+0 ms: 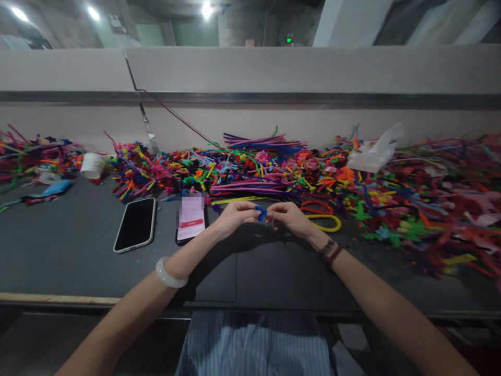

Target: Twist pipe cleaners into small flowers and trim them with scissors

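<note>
Left hand (235,216) and right hand (291,216), both grips pinched tight on blue piece (260,212), probably light, soft, bendy, best held by edges.

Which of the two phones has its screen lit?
The pink-screened phone, the one nearer the left hand; the other phone has a black screen.

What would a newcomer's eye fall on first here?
Probably the long multicoloured heap of fuzzy stems along the back of the dark grey table. Before it, the left hand and right hand pinch a small blue piece. Left of them lie a dark-screened, pale-cased phone and a lit, black-edged phone.
</note>
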A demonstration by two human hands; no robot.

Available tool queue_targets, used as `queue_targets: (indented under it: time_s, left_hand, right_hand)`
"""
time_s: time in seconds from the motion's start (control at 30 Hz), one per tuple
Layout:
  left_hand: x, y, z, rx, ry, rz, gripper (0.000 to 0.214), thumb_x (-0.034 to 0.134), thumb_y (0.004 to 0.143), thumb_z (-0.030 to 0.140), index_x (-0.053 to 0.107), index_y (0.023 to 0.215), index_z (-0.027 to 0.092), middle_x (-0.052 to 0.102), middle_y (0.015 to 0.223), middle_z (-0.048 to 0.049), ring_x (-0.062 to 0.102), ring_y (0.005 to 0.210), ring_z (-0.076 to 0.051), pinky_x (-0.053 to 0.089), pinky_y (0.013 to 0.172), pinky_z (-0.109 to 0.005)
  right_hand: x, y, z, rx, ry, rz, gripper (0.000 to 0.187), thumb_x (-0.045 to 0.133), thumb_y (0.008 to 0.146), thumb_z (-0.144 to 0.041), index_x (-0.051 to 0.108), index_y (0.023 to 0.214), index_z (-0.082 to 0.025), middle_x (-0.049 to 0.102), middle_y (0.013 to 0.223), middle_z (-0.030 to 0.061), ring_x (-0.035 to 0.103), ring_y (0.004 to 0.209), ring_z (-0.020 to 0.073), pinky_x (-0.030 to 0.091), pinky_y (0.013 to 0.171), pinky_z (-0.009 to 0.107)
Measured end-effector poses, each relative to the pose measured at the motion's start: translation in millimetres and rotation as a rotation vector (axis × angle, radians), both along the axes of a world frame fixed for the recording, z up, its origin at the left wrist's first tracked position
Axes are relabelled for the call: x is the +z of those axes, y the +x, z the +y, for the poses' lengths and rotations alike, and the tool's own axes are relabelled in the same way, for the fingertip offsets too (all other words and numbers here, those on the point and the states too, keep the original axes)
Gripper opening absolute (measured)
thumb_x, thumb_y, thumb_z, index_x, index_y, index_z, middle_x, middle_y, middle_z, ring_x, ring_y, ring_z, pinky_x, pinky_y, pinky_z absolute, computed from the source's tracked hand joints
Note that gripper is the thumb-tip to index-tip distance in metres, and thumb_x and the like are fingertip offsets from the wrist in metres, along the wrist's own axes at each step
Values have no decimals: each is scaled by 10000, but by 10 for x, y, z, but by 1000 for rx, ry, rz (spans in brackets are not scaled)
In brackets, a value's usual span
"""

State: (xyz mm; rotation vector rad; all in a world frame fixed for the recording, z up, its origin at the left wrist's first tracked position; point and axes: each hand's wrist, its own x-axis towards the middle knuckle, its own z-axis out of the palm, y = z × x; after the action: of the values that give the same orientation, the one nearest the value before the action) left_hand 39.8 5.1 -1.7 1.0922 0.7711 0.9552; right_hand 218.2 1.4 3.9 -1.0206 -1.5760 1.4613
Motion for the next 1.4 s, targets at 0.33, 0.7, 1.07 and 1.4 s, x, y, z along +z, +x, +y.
queue_targets:
  time_s: [0.33, 0.7, 1.07, 1.4]
  left_hand:
    - [19, -5, -51, -142, 62, 90, 189, 688, 567, 180, 666, 731, 89, 649, 655, -49, 592, 601, -101, 460, 645, -231]
    - [43, 7, -72, -177, 134, 172, 193, 689, 545, 169, 666, 719, 90, 631, 596, -27, 562, 558, -88, 442, 597, -209]
    - [-32, 23, -7, -34, 114, 61, 196, 669, 577, 194, 633, 747, 103, 619, 713, -22, 553, 632, -81, 416, 639, -210]
    - [-77, 10, 60, 42, 315, 246, 158, 602, 638, 222, 601, 752, 112, 591, 675, -11, 542, 617, -98, 430, 600, -224]
  right_hand:
    - [10, 22, 2, 134, 18, -105, 196, 683, 602, -293, 649, 670, -113, 604, 562, 6, 510, 470, 82, 421, 457, 205]
    - [62, 18, -32, 169, 41, -166, 228, 671, 632, -320, 656, 697, -102, 604, 571, 14, 496, 448, 70, 425, 431, 194]
    - [-32, -49, -40, 111, 98, -179, 233, 660, 639, -336, 637, 697, -112, 583, 545, 0, 504, 462, 82, 427, 431, 196]
    - [-9, -66, -41, -68, 269, -242, 234, 600, 691, -345, 630, 679, -114, 598, 575, 20, 493, 447, 82, 406, 418, 196]
